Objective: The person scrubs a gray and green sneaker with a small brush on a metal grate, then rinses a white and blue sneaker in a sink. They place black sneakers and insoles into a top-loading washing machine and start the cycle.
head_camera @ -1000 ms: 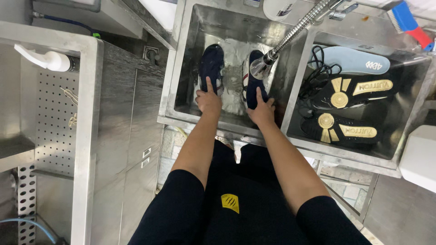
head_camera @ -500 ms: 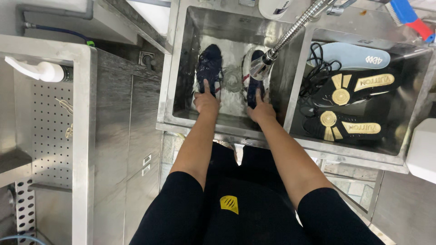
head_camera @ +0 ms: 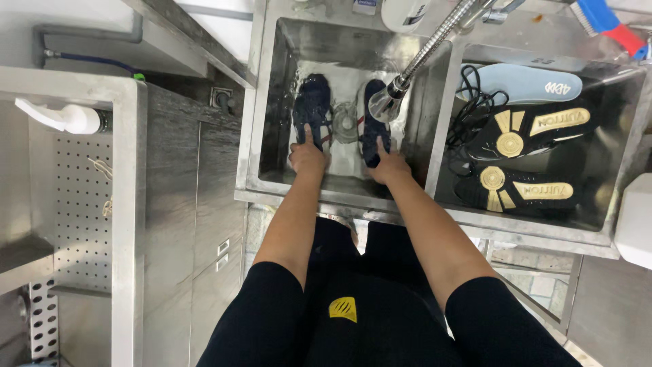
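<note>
Grip, left hand: left hand (head_camera: 307,156) presses down on the heel end of the left navy shoe (head_camera: 312,109), fingers laid along it rather than wrapped round; whether the fingers curl under cannot be told.
Grip, right hand: right hand (head_camera: 388,166) rests the same way on the right navy shoe (head_camera: 373,122), one finger stretched up along it.
Shoes: both lie side by side in wet foam in the left sink basin (head_camera: 272,102), upper centre of the frame, a round drain (head_camera: 346,124) between them.
Sprayer: a flexible metal hose sprayer (head_camera: 388,102) hangs just above the right shoe.
Right basin: pale blue insole (head_camera: 523,83), two black insoles with gold marks (head_camera: 536,129), and black laces (head_camera: 472,109), at upper right.
Far left: white spray nozzle (head_camera: 64,117) on a steel cabinet (head_camera: 129,204).
</note>
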